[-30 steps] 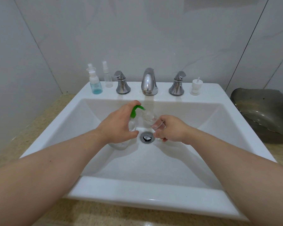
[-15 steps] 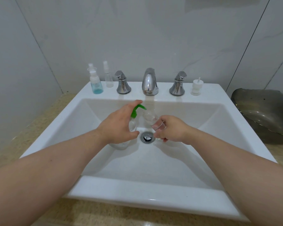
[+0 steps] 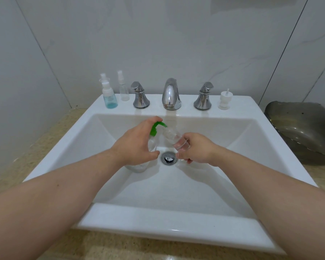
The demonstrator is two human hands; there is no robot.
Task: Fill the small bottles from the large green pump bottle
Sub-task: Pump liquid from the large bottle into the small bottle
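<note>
Bottles first, on the ledge [image 3: 154, 111] at ten o'clock: blue bottle [image 3: 110, 99] with a little blue liquid low down, spray bottle [image 3: 123, 91] just beside it, looks empty, though too small to be sure. Both capped, well apart from the hands.

Along twelve o'clock: left tap [image 3: 140, 96], spout [image 3: 171, 94], right tap [image 3: 204, 96]. At one o'clock, loose white cap [image 3: 225, 99] with its straw pointing up.

Down in the sink [image 3: 158, 220], near centre: left hand [image 3: 135, 145] wrapped round pump bottle [image 3: 152, 142], forefinger laid over green head [image 3: 158, 125], base down on the sink floor at eight o'clock of the drain [image 3: 168, 158]. Nozzle aimed toward three o'clock, right at the mouth of the small bottle [image 3: 174, 136]. Small bottle uncapped, tilted, neck toward the nozzle, pinched at its base by right hand [image 3: 197, 150] at two o'clock of the drain. Hands near each other, not touching, each clamped on its own bottle.

Against a second ago: next to nothing moved. Same grips, same tilt, nozzle and mouth on the same line. Reads as steady pumping, not a new step. Clear liquid in clear plastic, so fill level not readable. By judgement, one small bottle mid-fill, capping to come after, spray bottle on the ledge likely next.

Far out at three o'clock, beyond the sink: dull metal dish [image 3: 304, 132], idle.
</note>
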